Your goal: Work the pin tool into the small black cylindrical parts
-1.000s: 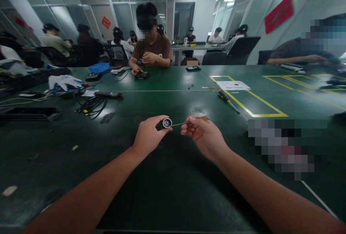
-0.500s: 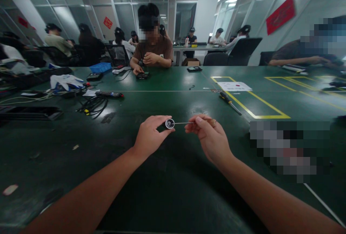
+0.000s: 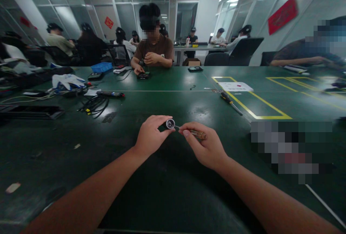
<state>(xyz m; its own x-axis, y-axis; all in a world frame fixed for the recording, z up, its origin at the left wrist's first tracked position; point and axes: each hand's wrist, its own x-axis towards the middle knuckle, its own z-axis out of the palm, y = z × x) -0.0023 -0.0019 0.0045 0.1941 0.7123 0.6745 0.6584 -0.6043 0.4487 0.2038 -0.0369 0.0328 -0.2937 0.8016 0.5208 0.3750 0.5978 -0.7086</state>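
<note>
1. Here's the left hand (image 3: 150,133), thumb and fingers pinched firmly around a small round part (image 3: 170,124), its pale-rimmed open end turned toward the viewer.
2. And the right hand (image 3: 207,145) is closed on a screwdriver (image 3: 198,134), the amber handle lying along the fingers, thumb near the front.
3. The thin shaft points left, right up to the part's near-side rim! Whether the tip sits inside or only at the edge, I can't tell.
4. Both hands are at centre stage, with the round part held above the dark green surface (image 3: 173,198).
5. Out beyond the right hand lies a yellow-and-black screwdriver (image 3: 231,103), angled beside a yellow tape outline (image 3: 270,118), with a white sheet (image 3: 235,86) overlapping the tape's far end.
6. Over to the left, a coil of black cable (image 3: 94,106) sits just below a dark, pen-shaped tool (image 3: 109,93); farther back, white-and-blue gloves (image 3: 67,81) and a blue basket (image 3: 101,67).
7. Across the way, a co-worker in a brown shirt (image 3: 154,52) has one hand at a dark device (image 3: 143,76) on the surface.
</note>
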